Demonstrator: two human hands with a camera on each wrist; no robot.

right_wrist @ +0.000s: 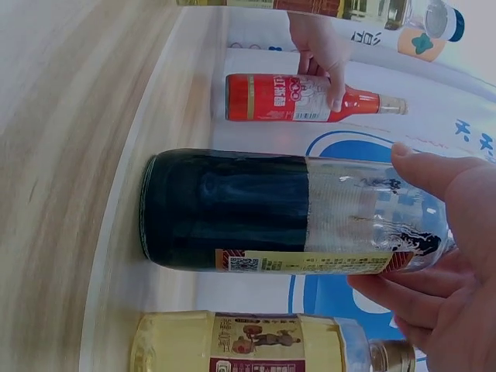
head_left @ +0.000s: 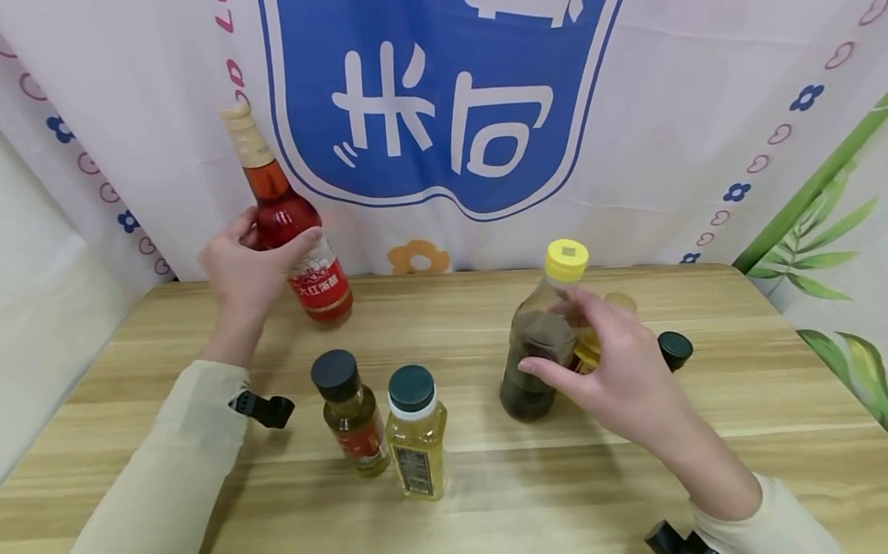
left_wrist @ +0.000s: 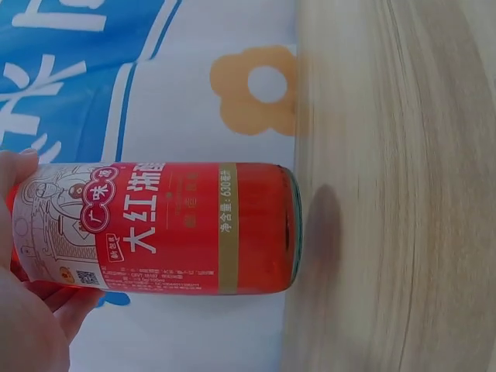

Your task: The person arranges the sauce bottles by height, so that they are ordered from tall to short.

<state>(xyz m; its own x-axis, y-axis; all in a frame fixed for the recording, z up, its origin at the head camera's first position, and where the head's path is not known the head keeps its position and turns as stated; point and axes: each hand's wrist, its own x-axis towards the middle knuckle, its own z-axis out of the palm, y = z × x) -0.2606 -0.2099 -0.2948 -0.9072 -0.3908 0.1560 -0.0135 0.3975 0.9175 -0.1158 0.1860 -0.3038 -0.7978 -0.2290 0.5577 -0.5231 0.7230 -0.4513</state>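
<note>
At the back left of the table, my left hand (head_left: 246,265) grips a glass bottle of red vinegar (head_left: 321,286) round its upper body. Its red and white label fills much of the left wrist view, and its base is close over the tabletop, with a shadow beside it. My right hand (head_left: 622,368) holds a dark sauce bottle (head_left: 527,389) with a yellow cap (head_left: 566,259). In the right wrist view the thumb lies at one side of this bottle's clear upper part and the fingers at the other; its dark liquid fills the lower part.
Front centre stand a small black-capped bottle (head_left: 357,434) and a green-capped oil bottle (head_left: 418,452). Behind my right hand are a pale yellow bottle (right_wrist: 174,345), partly hidden, and another dark green cap (head_left: 674,349). A printed cloth (head_left: 676,135) hangs behind the wooden table (head_left: 499,514).
</note>
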